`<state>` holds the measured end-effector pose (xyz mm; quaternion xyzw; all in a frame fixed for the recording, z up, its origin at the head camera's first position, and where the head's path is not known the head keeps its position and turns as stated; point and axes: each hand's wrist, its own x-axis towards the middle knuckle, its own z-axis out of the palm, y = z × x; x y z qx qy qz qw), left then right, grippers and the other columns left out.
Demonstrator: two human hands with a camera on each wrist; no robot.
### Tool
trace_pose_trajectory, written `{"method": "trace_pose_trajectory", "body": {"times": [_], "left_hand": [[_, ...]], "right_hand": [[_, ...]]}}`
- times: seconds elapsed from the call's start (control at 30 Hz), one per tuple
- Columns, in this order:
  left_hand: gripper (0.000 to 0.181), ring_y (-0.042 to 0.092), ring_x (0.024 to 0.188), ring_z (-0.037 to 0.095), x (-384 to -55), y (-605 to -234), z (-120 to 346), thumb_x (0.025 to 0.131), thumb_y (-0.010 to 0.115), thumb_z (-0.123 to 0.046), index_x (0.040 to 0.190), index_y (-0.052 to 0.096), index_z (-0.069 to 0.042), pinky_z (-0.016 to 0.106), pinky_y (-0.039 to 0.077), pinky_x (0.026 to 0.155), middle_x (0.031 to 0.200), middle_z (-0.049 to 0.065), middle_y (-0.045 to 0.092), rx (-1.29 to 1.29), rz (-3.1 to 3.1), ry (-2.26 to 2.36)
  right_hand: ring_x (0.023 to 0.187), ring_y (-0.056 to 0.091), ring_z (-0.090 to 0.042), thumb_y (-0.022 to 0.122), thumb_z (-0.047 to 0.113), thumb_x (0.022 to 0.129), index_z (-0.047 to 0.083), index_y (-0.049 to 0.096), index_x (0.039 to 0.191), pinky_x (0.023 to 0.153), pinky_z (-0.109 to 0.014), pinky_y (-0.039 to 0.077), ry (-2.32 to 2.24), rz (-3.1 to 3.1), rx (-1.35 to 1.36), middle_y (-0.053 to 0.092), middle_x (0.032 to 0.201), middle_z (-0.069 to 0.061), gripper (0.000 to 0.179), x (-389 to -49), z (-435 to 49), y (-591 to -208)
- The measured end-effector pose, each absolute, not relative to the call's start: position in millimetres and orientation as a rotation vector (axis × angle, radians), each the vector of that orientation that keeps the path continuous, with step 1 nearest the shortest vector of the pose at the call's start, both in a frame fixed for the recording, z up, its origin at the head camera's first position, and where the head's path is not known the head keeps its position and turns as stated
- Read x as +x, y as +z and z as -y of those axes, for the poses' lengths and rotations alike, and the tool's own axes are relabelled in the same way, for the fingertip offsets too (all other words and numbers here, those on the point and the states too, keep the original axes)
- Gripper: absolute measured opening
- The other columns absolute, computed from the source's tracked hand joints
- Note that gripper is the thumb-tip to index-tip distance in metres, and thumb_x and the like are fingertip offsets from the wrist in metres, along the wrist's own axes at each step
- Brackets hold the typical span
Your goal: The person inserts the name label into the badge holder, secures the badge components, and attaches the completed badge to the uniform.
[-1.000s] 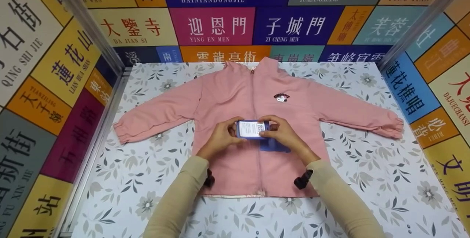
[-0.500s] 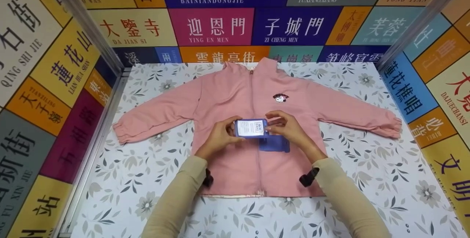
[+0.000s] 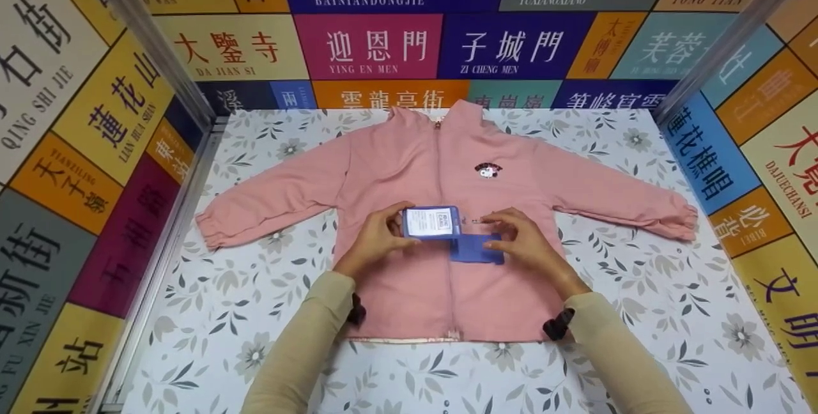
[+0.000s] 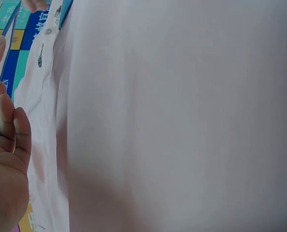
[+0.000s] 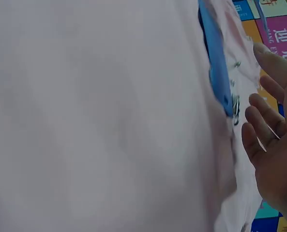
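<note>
A blue-edged card holder (image 3: 432, 221) with a white printed card in it is held up over the pink jacket (image 3: 390, 286). My left hand (image 3: 378, 235) grips its left end between thumb and fingers. Flat on the jacket, just right of the zip, lies a blue panel (image 3: 474, 250). My right hand (image 3: 529, 243) hovers over its right side, thumb and fingers apart, nothing between them. By these fingertips, small shiny metal pieces (image 3: 474, 221) rest on the cloth; the right wrist view shows one as a slim loop (image 5: 236, 110) beside the panel.
The jacket lies front up with its sleeves (image 3: 275, 193) spread on a leaf-patterned table surface (image 3: 217, 324). A small badge (image 3: 488, 170) sits on its chest. Behind and at both sides stand panels (image 3: 370, 46) of coloured lettering.
My right hand has let go of the card holder's right end and drawn away rightward. The left hand has carried the holder slightly left. Small metal pieces now show on the jacket.
</note>
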<state>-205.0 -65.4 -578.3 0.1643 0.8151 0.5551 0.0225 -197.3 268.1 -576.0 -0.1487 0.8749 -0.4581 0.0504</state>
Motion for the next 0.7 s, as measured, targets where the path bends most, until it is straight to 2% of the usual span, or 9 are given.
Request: {"method": "trace_pose_trajectory", "body": {"times": [0.13,0.2,0.47,0.7], "left_hand": [[0.071,0.054,0.067,0.011,-206,-579,65,0.066,0.091,-0.011,0.132,0.063,-0.011,0.018,0.046,0.060,0.081,0.008,0.063,0.516,-2.528,1.716],[0.072,0.054,0.067,0.010,-206,-579,64,0.066,0.092,-0.011,0.131,0.063,-0.010,0.018,0.046,0.060,0.081,0.008,0.063,0.519,-2.526,1.715],[0.073,0.053,0.065,0.010,-206,-582,65,0.064,0.093,-0.013,0.131,0.063,-0.008,0.017,0.047,0.059,0.079,0.010,0.062,0.514,-2.514,1.737],[0.072,0.054,0.067,0.013,-207,-582,66,0.065,0.093,-0.013,0.130,0.063,-0.010,0.018,0.047,0.060,0.081,0.012,0.063,0.518,-2.512,1.737]], "right_hand": [[0.116,0.047,-0.022,0.090,0.032,0.069,0.017,0.069,0.126,0.102,-0.040,0.037,-1.189,-2.775,-0.540,0.060,0.126,-0.003,0.063,-193,-281,-578],[0.116,0.044,-0.023,0.091,0.035,0.066,0.016,0.068,0.127,0.102,-0.042,0.036,-1.109,-2.808,-0.598,0.058,0.128,-0.005,0.068,-191,-287,-579],[0.125,0.042,-0.027,0.091,0.046,0.063,0.013,0.063,0.134,0.110,-0.047,0.029,-0.882,-2.859,-0.687,0.054,0.139,-0.009,0.082,-188,-296,-584],[0.127,0.042,-0.026,0.089,0.047,0.065,0.015,0.062,0.134,0.112,-0.048,0.028,-0.854,-2.860,-0.671,0.053,0.139,-0.008,0.081,-188,-297,-584]]}}
